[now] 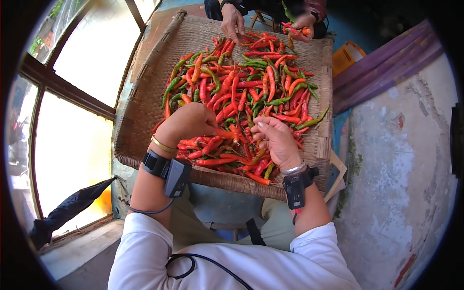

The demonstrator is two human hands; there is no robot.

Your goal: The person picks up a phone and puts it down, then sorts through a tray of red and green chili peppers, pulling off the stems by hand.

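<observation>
Red, green and orange chili peppers (227, 92) lie heaped on a woven tray (145, 108) in front of me. My left hand (191, 121) is over the near left part of the heap, its fingers pressed together at an orange-red pepper (226, 133). To its right, my right hand (276, 137) is above the near peppers with thumb and forefinger pinched together; whatever is between the fingertips is too small to make out. Both wrists carry a bracelet and a strapped black device.
Across the tray, another person's hand (233, 23) reaches to the peppers, and that person's other hand (304, 26) holds several peppers. Windows and a folded dark umbrella (72, 208) are at left. A worn wall (396, 159) and purple cloth (386, 65) are at right.
</observation>
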